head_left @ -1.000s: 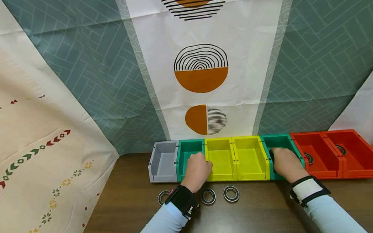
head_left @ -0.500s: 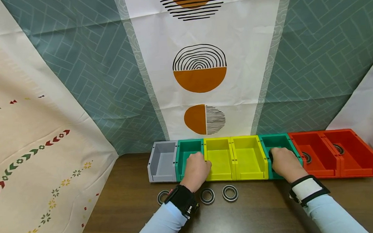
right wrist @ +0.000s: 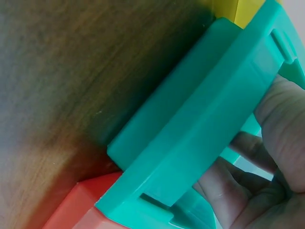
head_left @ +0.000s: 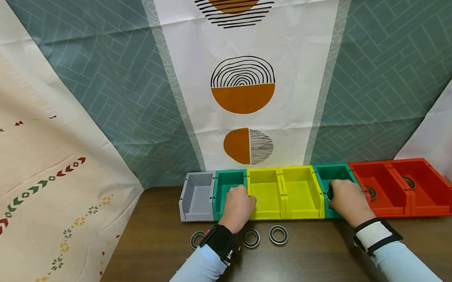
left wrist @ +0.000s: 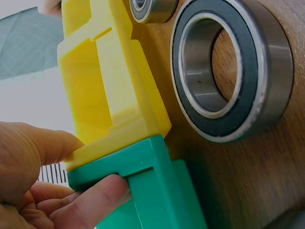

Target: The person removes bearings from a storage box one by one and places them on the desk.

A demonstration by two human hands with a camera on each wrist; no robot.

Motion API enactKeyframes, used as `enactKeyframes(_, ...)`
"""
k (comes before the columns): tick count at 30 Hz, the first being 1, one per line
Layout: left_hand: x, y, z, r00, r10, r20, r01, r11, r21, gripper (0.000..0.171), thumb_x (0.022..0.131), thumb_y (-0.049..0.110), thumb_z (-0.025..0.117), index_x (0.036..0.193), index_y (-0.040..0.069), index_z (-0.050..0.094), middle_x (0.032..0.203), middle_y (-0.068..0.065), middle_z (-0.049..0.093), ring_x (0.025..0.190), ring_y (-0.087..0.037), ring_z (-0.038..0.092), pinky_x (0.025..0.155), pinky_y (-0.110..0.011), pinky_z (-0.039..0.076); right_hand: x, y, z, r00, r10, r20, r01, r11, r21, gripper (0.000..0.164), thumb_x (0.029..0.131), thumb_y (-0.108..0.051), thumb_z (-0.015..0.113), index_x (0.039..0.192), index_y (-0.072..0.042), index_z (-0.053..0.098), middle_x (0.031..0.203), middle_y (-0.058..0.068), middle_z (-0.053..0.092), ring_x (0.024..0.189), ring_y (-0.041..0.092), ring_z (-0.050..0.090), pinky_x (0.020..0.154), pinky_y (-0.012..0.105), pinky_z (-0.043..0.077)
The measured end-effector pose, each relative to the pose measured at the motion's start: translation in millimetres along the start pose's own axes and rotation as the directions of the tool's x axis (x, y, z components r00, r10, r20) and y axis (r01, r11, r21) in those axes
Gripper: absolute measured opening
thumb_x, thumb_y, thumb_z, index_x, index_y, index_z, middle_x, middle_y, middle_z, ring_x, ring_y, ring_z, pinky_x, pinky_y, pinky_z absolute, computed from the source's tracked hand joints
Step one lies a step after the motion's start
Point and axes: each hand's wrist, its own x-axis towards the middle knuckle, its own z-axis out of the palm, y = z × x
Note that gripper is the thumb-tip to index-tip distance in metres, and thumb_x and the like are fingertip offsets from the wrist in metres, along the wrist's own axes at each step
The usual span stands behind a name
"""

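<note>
My left hand (head_left: 237, 205) pinches the joined side walls of the left green bin (head_left: 230, 177) and the yellow bin (head_left: 265, 190) beside it. In the left wrist view the thumb lies on the yellow side and a finger on the green side. My right hand (head_left: 349, 200) reaches into the right green bin (head_left: 332, 171). A dark bearing (head_left: 330, 192) shows at its thumb side, held by the fingers. The right wrist view shows the fingers (right wrist: 224, 188) behind the bin's front wall, and the bearing is mostly hidden there.
Three bearings lie on the wooden table before the bins: one (head_left: 196, 239) partly behind the left wrist, another (head_left: 251, 238), a third (head_left: 279, 235). Each red bin (head_left: 434, 210) at right has a bearing (head_left: 409, 182) inside. A grey bin (head_left: 198, 194) ends the row at left.
My right hand has shifted slightly within the green bin, and more of the bearing shows beside its thumb. The left hand stays on the bin walls.
</note>
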Motion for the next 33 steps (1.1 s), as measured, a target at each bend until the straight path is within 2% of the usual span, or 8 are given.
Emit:
enactKeyframes(4,-0.6,0.3,-0.2,1.000,0.011,-0.003,-0.011,1.000,-0.010,0.019,0.089,0.020,0.058,0.077,0.005,0.058,0.055,-0.001,0.046,0.045,-0.013,0.048,0.041,-0.023,0.038,0,0,-2,0.998,-0.011,-0.055,0.011,1.000,0.003,0.035,0.064,-0.009,0.079,0.089,-0.001,0.056,0.070,0.008,0.049,0.064,0.025,0.044,0.059,0.041,0.047)
enactKeyframes(9,-0.4,0.5,-0.3,1.000,0.011,-0.010,-0.012,1.000,-0.010,0.019,0.089,0.020,0.058,0.077,0.006,0.057,0.055,-0.001,0.046,0.045,-0.013,0.047,0.041,-0.023,0.037,0,0,-7,0.988,-0.036,-0.148,0.036,0.999,-0.003,0.053,0.060,-0.010,0.080,0.105,0.005,0.057,0.087,0.021,0.058,0.073,0.033,0.052,0.069,0.052,0.047)
enactKeyframes(19,0.1,0.2,1.9,1.000,0.005,-0.018,-0.005,1.000,0.002,0.020,0.088,0.021,0.059,0.079,0.004,0.058,0.056,-0.001,0.046,0.044,-0.012,0.047,0.039,-0.022,0.036,-5,-1,-22,0.972,-0.014,-0.233,0.016,1.000,0.006,0.064,0.059,-0.014,0.084,0.113,0.006,0.057,0.106,0.030,0.051,0.082,0.041,0.054,0.071,0.057,0.045)
enactKeyframes(28,0.5,0.9,2.0,1.000,0.000,-0.014,0.000,1.000,0.008,0.020,0.089,0.022,0.059,0.082,0.003,0.059,0.057,-0.002,0.047,0.045,-0.012,0.047,0.040,-0.022,0.038,-8,-2,-33,0.938,-0.036,-0.346,0.051,0.998,0.034,0.062,0.062,-0.014,0.082,0.114,0.007,0.056,0.105,0.030,0.051,0.079,0.041,0.054,0.071,0.056,0.046)
enactKeyframes(33,0.7,1.1,2.1,1.000,0.011,-0.023,-0.011,1.000,0.014,0.020,0.088,0.021,0.059,0.080,0.003,0.059,0.056,-0.001,0.047,0.044,-0.011,0.047,0.039,-0.021,0.037,-12,-10,-38,0.907,-0.082,-0.414,0.107,0.994,0.036,0.058,0.064,-0.016,0.079,0.112,0.008,0.057,0.097,0.027,0.054,0.074,0.037,0.054,0.065,0.053,0.048)
